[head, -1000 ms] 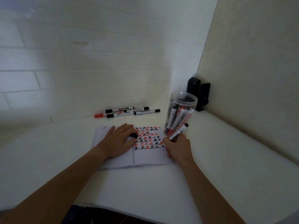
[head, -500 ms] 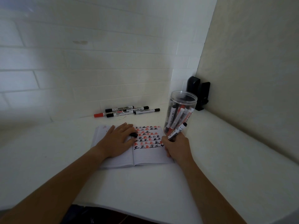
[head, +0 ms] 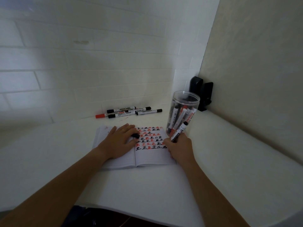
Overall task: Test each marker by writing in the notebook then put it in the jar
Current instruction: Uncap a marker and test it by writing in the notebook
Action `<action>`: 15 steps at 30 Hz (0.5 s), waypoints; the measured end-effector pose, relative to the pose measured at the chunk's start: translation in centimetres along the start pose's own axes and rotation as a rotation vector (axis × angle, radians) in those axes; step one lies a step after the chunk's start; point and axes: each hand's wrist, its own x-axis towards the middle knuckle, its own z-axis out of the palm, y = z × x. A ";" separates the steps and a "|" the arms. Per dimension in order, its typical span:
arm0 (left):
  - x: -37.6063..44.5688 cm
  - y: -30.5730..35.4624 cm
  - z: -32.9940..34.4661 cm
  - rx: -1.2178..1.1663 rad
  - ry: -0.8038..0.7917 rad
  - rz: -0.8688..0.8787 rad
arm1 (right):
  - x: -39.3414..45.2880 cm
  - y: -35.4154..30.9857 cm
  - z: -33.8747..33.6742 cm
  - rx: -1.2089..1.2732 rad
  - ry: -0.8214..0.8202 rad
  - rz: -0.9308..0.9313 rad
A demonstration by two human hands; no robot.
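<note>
Two hands work over an open notebook (head: 147, 154) on the white table (head: 147, 190). Left hand (head: 120, 143) lies flat on the left pg., a black cap (head: 135, 135) pinched betw. its fingertips. Right hand (head: 179, 147) grips a marker (head: 179, 131), tip down at the pg.'s right edge, just beside the clear jar (head: 183, 112) w/ markers inside. Several loose markers (head: 129, 111) lie near the wall.

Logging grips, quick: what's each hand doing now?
Left hand: on the notebook, pinching a black cap.
Right hand: gripping a marker.
</note>
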 end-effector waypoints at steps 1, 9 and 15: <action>0.0 -0.1 0.1 0.000 0.004 0.002 | 0.0 0.1 0.0 -0.002 0.009 -0.002; 0.1 -0.1 0.1 -0.111 0.071 -0.010 | 0.1 0.1 -0.1 0.069 0.094 -0.013; -0.6 0.5 -0.9 -0.163 0.354 0.134 | -0.5 -1.7 -0.4 0.305 0.045 -0.170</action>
